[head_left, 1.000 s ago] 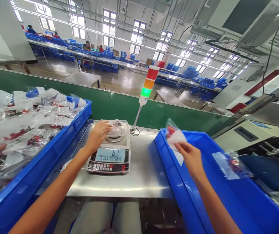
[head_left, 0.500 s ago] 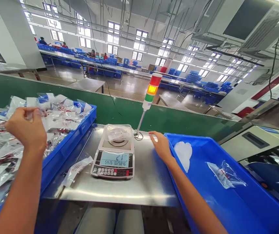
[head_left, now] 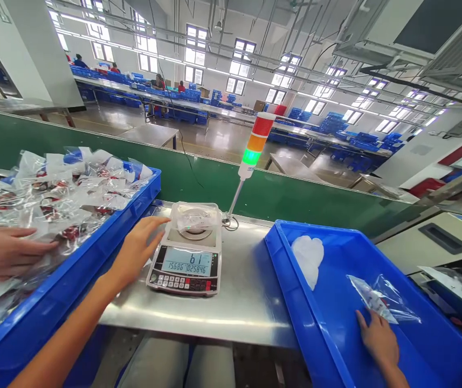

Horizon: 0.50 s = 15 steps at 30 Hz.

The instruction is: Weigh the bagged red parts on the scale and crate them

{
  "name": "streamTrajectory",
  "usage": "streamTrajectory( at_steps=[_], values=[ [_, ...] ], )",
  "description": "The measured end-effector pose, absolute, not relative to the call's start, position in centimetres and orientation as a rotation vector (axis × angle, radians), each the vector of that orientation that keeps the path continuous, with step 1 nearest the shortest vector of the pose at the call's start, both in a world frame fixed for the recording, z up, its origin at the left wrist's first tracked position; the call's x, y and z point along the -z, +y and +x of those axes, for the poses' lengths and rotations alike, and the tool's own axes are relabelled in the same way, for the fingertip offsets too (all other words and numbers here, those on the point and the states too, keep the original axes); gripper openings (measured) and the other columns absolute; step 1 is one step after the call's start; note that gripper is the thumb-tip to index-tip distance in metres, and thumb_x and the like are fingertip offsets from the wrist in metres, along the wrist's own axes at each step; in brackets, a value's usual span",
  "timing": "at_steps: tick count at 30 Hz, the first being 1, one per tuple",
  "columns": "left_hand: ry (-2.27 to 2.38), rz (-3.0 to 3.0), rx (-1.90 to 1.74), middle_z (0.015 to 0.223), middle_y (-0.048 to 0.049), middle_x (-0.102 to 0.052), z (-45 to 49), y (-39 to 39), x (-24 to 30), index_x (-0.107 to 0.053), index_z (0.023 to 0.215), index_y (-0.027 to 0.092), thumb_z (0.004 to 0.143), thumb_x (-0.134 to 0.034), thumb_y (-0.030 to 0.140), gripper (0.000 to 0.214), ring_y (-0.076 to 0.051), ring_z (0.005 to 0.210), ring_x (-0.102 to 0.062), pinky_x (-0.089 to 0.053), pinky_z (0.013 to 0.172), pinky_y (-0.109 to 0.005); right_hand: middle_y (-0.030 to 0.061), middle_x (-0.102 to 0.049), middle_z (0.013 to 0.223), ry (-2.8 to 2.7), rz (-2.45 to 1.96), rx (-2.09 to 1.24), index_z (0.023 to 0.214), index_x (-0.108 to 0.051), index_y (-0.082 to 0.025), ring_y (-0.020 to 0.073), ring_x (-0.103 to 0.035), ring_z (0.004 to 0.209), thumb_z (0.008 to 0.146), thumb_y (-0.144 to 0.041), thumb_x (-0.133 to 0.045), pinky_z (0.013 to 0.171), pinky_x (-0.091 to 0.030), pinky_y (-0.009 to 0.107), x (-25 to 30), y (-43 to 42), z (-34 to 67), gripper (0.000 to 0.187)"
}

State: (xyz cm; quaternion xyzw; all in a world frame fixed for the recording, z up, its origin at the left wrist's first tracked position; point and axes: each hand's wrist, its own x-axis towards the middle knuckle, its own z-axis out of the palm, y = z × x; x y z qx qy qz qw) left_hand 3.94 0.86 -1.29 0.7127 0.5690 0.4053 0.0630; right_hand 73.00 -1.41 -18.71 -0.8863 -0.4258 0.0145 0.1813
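My left hand (head_left: 139, 245) is just left of the digital scale (head_left: 184, 269), palm down, thumb and fingers apart, with nothing in its grasp. A clear plastic bag (head_left: 196, 220) rests on the scale's pan, and the display reads 61 on its top line. Inside the blue bin (head_left: 295, 318) on the right, my right hand (head_left: 380, 339) reaches down with thumb and fingers spread. Its fingertips are at the lower edge of a clear bag (head_left: 376, 302) with a printed white card. A white scalloped piece (head_left: 308, 258) lies by the bin's left wall.
Another person's hand (head_left: 8, 253) rests over clear bags with red contents (head_left: 73, 231) in the left blue bin (head_left: 133, 202). Behind the scale stands a signal tower (head_left: 257, 143), lit green. A green partition (head_left: 206, 178) runs along the back of the steel table (head_left: 239, 302).
My left hand has come from above the left bin to beside the scale. My right hand moved into the right bin. The display rose from 21 to 61; the lamp turned from yellow to green.
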Motion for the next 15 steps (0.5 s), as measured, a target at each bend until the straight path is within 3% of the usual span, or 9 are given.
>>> streamTrajectory(
  at_steps=[4,8,11,15],
  values=[
    [1.577,2.271,-1.146,0.127,-0.0086,-0.068,6.3,2.0,0.8,-0.065,0.126,0.021,0.106,-0.04,0.043,0.038,-0.026,0.123,-0.062,-0.05,0.111,-0.043,0.0337,-0.055,0.145,-1.102,-2.49,0.188,0.148,-0.054,-0.01,0.0563,-0.048,0.138,0.093,-0.052,-0.037,0.1,-0.048,0.073,17.9,-1.4,71.8,0.072],
    [1.542,2.319,-1.132,0.125,-0.0087,-0.068,7.2,2.7,1.0,-0.064,0.124,0.02,0.107,-0.04,0.037,0.033,-0.026,0.123,-0.06,-0.049,0.112,-0.044,0.0332,-0.049,0.154,-1.111,-2.493,0.142,0.155,-0.046,-0.007,0.0552,-0.032,0.15,0.094,-0.058,-0.034,0.11,-0.037,0.078,17.3,-0.5,72.1,0.08],
    [1.561,2.351,-1.103,0.125,-0.009,-0.068,7.5,3.6,1.4,-0.063,0.121,0.02,0.107,-0.041,0.033,0.03,-0.026,0.123,-0.059,-0.05,0.111,-0.045,0.0338,-0.061,0.138,-1.201,-2.512,0.041,0.144,-0.056,-0.004,0.0521,-0.044,0.144,0.094,-0.047,-0.03,0.109,-0.042,0.072,17.9,-0.3,72.7,0.071],
    [1.571,2.423,-1.031,0.124,-0.0101,-0.067,8.4,5.2,2.2,-0.064,0.118,0.019,0.104,-0.042,0.026,0.028,-0.028,0.124,-0.058,-0.05,0.11,-0.047,0.0248,-0.071,0.121,-1.397,-2.455,0.142,0.126,-0.07,-0.017,0.0457,-0.06,0.129,0.088,-0.031,-0.032,0.1,-0.052,0.062,18.4,-1.6,72.0,0.055]
  ],
)
